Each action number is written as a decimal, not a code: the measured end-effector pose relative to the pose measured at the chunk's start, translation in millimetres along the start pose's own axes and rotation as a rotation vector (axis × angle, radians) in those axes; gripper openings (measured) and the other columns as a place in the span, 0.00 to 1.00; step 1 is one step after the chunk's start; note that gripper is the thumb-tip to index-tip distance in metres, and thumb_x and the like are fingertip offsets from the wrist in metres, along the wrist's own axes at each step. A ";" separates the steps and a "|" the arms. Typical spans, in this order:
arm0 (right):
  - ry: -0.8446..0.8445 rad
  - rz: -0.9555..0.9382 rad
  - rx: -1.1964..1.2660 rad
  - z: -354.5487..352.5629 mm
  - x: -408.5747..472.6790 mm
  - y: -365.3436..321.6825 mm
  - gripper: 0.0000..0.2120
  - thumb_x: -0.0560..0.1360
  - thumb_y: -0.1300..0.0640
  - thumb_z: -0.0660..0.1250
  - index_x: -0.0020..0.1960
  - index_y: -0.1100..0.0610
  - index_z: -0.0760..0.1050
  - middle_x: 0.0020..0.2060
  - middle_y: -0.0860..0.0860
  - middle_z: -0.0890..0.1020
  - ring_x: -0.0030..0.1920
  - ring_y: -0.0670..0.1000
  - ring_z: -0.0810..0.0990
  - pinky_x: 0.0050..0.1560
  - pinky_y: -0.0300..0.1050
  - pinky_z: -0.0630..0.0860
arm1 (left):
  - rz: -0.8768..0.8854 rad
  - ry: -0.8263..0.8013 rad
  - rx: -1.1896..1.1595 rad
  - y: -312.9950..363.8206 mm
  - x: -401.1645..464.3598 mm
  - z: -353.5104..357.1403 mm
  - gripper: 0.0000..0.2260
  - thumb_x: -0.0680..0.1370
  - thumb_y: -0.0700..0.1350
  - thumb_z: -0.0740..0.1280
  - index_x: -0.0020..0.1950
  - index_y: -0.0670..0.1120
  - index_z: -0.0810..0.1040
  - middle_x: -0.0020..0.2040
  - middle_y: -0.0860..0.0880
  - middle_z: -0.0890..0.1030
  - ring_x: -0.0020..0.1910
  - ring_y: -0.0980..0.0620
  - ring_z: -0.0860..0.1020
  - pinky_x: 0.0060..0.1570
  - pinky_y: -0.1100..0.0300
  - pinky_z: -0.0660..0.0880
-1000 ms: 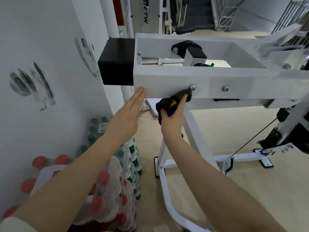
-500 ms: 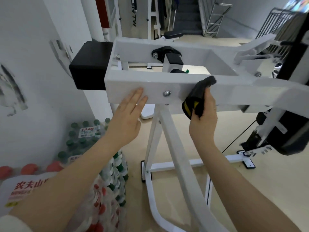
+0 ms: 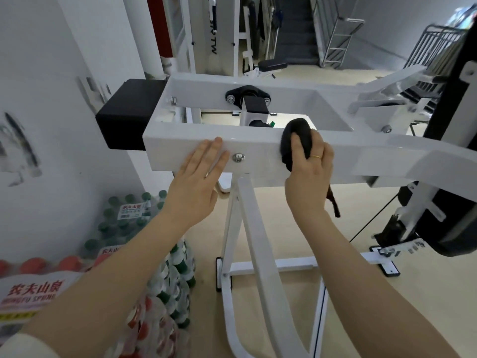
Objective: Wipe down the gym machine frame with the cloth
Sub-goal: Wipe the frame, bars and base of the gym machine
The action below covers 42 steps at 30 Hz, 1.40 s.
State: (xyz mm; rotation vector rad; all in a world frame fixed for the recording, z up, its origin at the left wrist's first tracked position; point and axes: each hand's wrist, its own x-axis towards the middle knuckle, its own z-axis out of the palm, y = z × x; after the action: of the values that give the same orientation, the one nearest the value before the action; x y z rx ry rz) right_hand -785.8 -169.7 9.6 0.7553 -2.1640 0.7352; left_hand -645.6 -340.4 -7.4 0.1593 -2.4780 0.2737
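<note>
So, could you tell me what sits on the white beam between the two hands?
In the head view, one silver bolt head sits on the beam's front face, between the left hand and the cloth held by the right hand.

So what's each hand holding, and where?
Right hand grips the bunched black cloth around its middle. Left hand holds nothing, flat on the frame.
</note>
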 end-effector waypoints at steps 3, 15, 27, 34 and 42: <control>-0.053 -0.127 0.124 8.7 -4.5 -40.0 0.29 0.66 0.69 0.48 0.64 0.61 0.73 0.64 0.62 0.64 0.55 0.60 0.62 0.54 0.59 0.74 | -0.044 -0.012 -0.045 -0.3 -10.9 -4.9 0.36 0.69 0.37 0.70 0.74 0.41 0.58 0.74 0.40 0.59 0.74 0.43 0.55 0.71 0.46 0.58; -0.873 0.006 0.490 26.5 -68.0 2.5 0.10 0.75 0.65 0.64 0.56 0.60 0.76 0.52 0.57 0.75 0.54 0.54 0.73 0.52 0.44 0.70 | -0.127 -0.077 0.011 -13.5 -45.9 -3.9 0.35 0.66 0.35 0.66 0.73 0.41 0.60 0.74 0.38 0.59 0.73 0.40 0.54 0.69 0.44 0.57; -1.072 -0.105 0.321 132.9 -25.6 -3.4 0.15 0.73 0.55 0.65 0.59 0.51 0.78 0.60 0.57 0.77 0.63 0.59 0.72 0.55 0.48 0.66 | -0.081 0.015 0.230 -25.1 -38.5 13.3 0.34 0.67 0.34 0.63 0.73 0.43 0.62 0.74 0.40 0.58 0.73 0.39 0.55 0.74 0.50 0.47; -0.951 -0.693 0.045 115.1 -59.1 -0.2 0.08 0.59 0.69 0.74 0.33 0.58 0.83 0.41 0.58 0.82 0.44 0.62 0.79 0.47 0.51 0.76 | -0.119 -0.020 0.216 -20.5 -38.8 11.1 0.34 0.67 0.33 0.64 0.74 0.42 0.62 0.75 0.40 0.56 0.73 0.40 0.54 0.73 0.51 0.47; -1.574 -0.992 -0.667 50.5 -93.3 -60.0 0.10 0.77 0.55 0.62 0.56 0.56 0.76 0.56 0.53 0.77 0.60 0.56 0.72 0.63 0.49 0.65 | -0.143 -0.124 0.077 -18.0 -40.4 -0.6 0.35 0.68 0.35 0.67 0.73 0.42 0.61 0.75 0.39 0.58 0.73 0.39 0.56 0.71 0.46 0.56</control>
State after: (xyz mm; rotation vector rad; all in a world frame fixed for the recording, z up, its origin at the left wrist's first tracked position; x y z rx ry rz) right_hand -712.8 -217.6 -75.4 2.1060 -2.3060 -1.4890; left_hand -610.0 -355.8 -28.7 0.3948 -2.5647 0.3073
